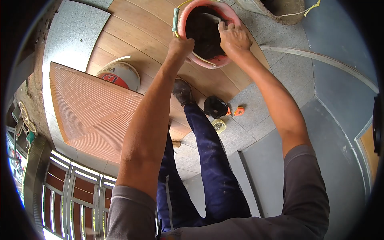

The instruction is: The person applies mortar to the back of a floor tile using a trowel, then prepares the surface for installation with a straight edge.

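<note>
Surroundings: a white bucket (120, 76) with red lettering stands at 10 o'clock from the person's shoe (183, 92). Its lower part is hidden behind a large ribbed tile (88, 108) lying at 9 o'clock, and its contents cannot be told. At 3 o'clock from the shoe lie a black object (215, 107) and an orange tape measure (239, 111), and a pale yellow item (219, 126) lies at 4 o'clock.

Containers: the pink bucket (206, 34) sits at 12 o'clock in view and holds a dark mix. The left hand (181, 46) is clamped over its rim at 7 o'clock. The right hand (234, 38), at 3 o'clock, is curled around a trowel (211, 17) whose grey blade is in the mix.
</note>
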Motion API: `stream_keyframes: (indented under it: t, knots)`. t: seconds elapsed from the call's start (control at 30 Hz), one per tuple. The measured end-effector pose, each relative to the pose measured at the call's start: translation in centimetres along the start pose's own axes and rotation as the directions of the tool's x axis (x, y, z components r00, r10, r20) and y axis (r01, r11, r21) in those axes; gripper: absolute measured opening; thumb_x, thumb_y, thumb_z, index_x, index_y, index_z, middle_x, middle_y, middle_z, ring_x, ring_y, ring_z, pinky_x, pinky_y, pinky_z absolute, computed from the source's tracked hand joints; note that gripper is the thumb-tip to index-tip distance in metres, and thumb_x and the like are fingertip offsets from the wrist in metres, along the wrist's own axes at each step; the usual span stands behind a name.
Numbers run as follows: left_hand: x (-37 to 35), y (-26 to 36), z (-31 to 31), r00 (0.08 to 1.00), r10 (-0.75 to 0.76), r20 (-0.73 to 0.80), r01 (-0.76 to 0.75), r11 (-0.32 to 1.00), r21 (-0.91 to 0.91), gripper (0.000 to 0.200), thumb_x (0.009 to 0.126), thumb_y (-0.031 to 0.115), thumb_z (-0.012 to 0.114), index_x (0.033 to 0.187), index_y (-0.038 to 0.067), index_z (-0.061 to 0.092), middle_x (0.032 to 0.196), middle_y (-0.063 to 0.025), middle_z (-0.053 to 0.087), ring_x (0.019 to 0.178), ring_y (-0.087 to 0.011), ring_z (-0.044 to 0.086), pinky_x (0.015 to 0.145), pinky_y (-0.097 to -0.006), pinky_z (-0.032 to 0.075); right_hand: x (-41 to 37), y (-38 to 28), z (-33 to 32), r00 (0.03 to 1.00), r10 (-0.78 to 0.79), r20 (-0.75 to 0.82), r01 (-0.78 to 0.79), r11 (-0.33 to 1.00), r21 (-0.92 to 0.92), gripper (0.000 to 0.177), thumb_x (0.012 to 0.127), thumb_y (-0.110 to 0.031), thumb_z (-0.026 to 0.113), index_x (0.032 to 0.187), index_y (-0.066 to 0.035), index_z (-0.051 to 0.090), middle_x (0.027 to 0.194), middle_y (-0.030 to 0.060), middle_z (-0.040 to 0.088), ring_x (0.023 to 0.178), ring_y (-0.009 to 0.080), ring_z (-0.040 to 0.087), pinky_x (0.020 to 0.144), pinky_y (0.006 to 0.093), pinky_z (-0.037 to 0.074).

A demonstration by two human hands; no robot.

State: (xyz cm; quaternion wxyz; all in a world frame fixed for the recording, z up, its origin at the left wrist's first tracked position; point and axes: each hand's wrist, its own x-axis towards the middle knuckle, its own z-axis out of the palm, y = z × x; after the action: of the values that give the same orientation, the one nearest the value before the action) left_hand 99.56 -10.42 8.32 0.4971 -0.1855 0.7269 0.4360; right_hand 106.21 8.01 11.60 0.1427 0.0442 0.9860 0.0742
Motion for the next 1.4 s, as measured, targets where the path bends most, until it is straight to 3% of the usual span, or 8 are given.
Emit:
stream_keyframes:
  t: [0.23, 0.33, 0.43, 0.7, 0.8, 0.87, 1.17, 1.4]
  knots:
    - [1.4, 0.1, 1.0, 0.989, -0.003, -0.151, -0.01, 0.996, -0.09, 0.03, 0.083, 0.012, 0.063, 0.105, -0.008, 0.061, 0.087, -0.0132, 0.062, 0.073, -0.0207, 0.063, 0.06, -0.0372, 0.053, 2.4, 2.1, 5.6, 0.994, -0.036, 0.098, 0.036, 0.999, 0.006, 0.024, 0.085, -0.006, 0.054, 0.103, 0.004, 0.066, 0.095, 0.0213, 0.071, 0.087, 0.0349, 0.071, 0.074, 0.0434, 0.058]
    - [0.2, 0.5, 0.8, 0.97, -0.049, -0.236, 0.028, 0.996, -0.089, 0.034, 0.079, 0.009, 0.059, 0.108, -0.01, 0.063, 0.094, -0.0219, 0.069, 0.096, -0.0327, 0.07, 0.076, -0.0382, 0.054, 1.7, 1.6, 4.8, 0.955, -0.079, 0.287, 0.05, 0.993, 0.107, 0.022, 0.082, -0.006, 0.055, 0.094, 0.003, 0.071, 0.093, 0.0235, 0.071, 0.089, 0.0357, 0.071, 0.076, 0.0445, 0.057]
    - [-1.3, 0.0, 1.5, 0.956, 0.014, -0.292, -0.066, 0.984, -0.168, 0.029, 0.077, 0.009, 0.059, 0.098, -0.01, 0.063, 0.081, -0.0114, 0.063, 0.072, -0.0184, 0.062, 0.059, -0.0356, 0.047, 0.2, 1.8, 2.9, 0.904, -0.106, 0.415, 0.038, 0.985, 0.169, 0.02, 0.08, -0.009, 0.058, 0.089, 0.0, 0.074, 0.093, 0.0232, 0.071, 0.093, 0.0377, 0.07, 0.082, 0.0458, 0.056]
    - [-10.7, 0.2, 1.5, 0.962, 0.146, -0.229, -0.195, 0.958, -0.21, 0.028, 0.077, -0.001, 0.056, 0.103, -0.001, 0.066, 0.071, -0.0003, 0.057, 0.063, -0.0108, 0.053, 0.054, -0.0293, 0.041, -9.0, 4.7, -7.7, 0.875, 0.151, 0.461, -0.227, 0.967, 0.113, 0.03, 0.088, -0.022, 0.056, 0.115, -0.017, 0.068, 0.096, 0.0191, 0.071, 0.091, 0.0377, 0.069, 0.081, 0.0494, 0.053]
    - [-17.9, 3.2, 0.7, 0.961, 0.193, -0.196, -0.233, 0.95, -0.206, 0.029, 0.077, 0.009, 0.057, 0.101, -0.006, 0.065, 0.081, -0.0247, 0.069, 0.081, -0.0349, 0.07, 0.074, -0.0421, 0.052, -11.4, 5.5, -15.7, 0.858, 0.259, 0.443, -0.316, 0.947, 0.06, 0.031, 0.089, -0.023, 0.057, 0.118, -0.019, 0.067, 0.094, 0.0185, 0.071, 0.091, 0.0366, 0.07, 0.08, 0.0489, 0.054]
    - [-21.9, 5.2, 0.3, 0.938, 0.241, -0.251, -0.295, 0.932, -0.209, 0.025, 0.077, 0.007, 0.056, 0.097, -0.006, 0.063, 0.077, -0.0221, 0.067, 0.076, -0.0328, 0.069, 0.073, -0.0412, 0.052, -12.0, 5.3, -20.8, 0.864, 0.307, 0.398, -0.354, 0.934, 0.049, 0.029, 0.089, -0.02, 0.056, 0.117, -0.018, 0.067, 0.094, 0.0188, 0.072, 0.092, 0.0372, 0.07, 0.08, 0.0479, 0.055]
    - [-40.3, 11.1, -6.9, 0.867, 0.242, -0.435, -0.383, 0.883, -0.272, 0.018, 0.078, 0.004, 0.055, 0.093, -0.006, 0.06, 0.073, -0.0226, 0.064, 0.072, -0.0357, 0.066, 0.07, -0.0424, 0.051, -13.0, 0.7, -33.3, 0.962, 0.058, 0.267, -0.191, 0.842, 0.505, 0.029, 0.09, -0.029, 0.059, 0.113, -0.017, 0.071, 0.096, 0.0186, 0.071, 0.091, 0.0395, 0.067, 0.079, 0.0467, 0.054]
    - [-47.0, 6.8, -16.2, 0.737, 0.191, -0.648, -0.434, 0.869, -0.238, 0.022, 0.077, 0.003, 0.054, 0.095, -0.007, 0.062, 0.079, -0.0264, 0.066, 0.08, -0.0415, 0.068, 0.074, -0.0433, 0.051, -12.5, -9.8, -36.3, 0.941, -0.286, 0.182, 0.054, 0.655, 0.754, 0.032, 0.085, -0.024, 0.067, 0.112, -0.008, 0.072, 0.09, 0.0202, 0.071, 0.086, 0.0355, 0.071, 0.076, 0.0418, 0.055]
